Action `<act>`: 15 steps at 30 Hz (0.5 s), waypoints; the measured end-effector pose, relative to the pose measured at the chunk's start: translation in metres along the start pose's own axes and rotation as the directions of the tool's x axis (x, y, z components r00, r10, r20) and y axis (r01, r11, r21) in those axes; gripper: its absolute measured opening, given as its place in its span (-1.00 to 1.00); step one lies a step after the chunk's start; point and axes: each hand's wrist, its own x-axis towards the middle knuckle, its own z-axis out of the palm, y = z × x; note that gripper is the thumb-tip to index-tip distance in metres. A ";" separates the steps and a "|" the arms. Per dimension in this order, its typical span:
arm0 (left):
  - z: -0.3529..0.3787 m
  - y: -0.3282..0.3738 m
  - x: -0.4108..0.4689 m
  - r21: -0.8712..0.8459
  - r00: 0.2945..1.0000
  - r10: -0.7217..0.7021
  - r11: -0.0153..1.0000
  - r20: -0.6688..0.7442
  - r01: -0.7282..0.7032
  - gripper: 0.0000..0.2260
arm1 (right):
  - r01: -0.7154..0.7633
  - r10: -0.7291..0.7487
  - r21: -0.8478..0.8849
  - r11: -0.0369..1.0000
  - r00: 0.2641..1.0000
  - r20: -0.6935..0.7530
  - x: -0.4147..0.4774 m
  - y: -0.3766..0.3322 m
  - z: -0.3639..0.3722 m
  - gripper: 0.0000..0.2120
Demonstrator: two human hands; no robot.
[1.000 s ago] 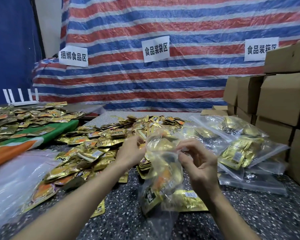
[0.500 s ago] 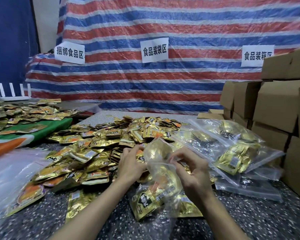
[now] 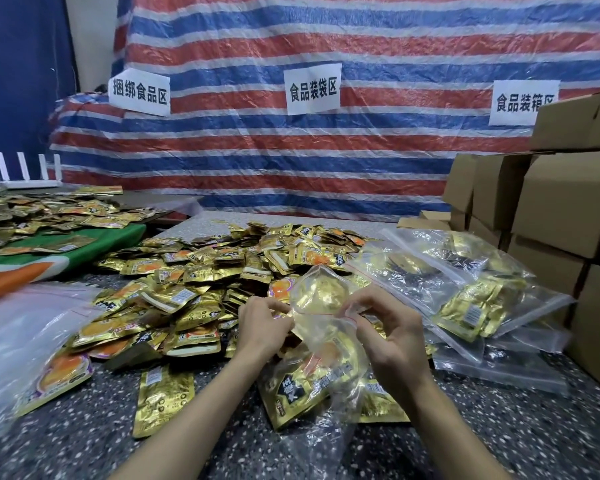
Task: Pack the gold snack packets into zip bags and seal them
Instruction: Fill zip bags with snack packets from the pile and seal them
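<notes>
Right hand closed on zip bag rim | left hand — opposite edge

Bare speckled bench shows at lower right and in a strip at lower left-centre, around one loose packet. The heap of gold packets covers the middle left. Filled bags crowd the middle right, cardboard boxes wall the right edge, and clear plastic lies at lower left. The left hand, right hand and the zip bag they pinch fill the centre.
</notes>
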 end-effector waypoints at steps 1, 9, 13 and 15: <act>-0.003 0.000 0.001 -0.037 1.000 -0.015 0.999 -0.005 0.015 -0.90 | 0.003 -0.003 0.002 1.000 1.000 -0.002 0.000 0.000 0.000 -0.93; -0.044 0.017 0.007 -0.143 0.979 0.162 0.973 -0.124 -0.179 -0.87 | 0.028 -0.028 0.014 1.000 1.000 -0.005 0.001 -0.001 0.000 -0.83; -0.075 0.036 0.008 -0.104 0.938 0.281 0.946 -0.204 -0.306 -0.85 | 0.032 -0.031 0.035 0.999 0.999 -0.014 0.001 -0.001 0.000 -0.83; -0.096 0.049 0.007 -0.115 0.904 0.334 0.920 -0.266 -0.374 -0.87 | 0.043 -0.042 0.044 0.998 0.999 -0.017 0.001 -0.003 -0.001 -0.84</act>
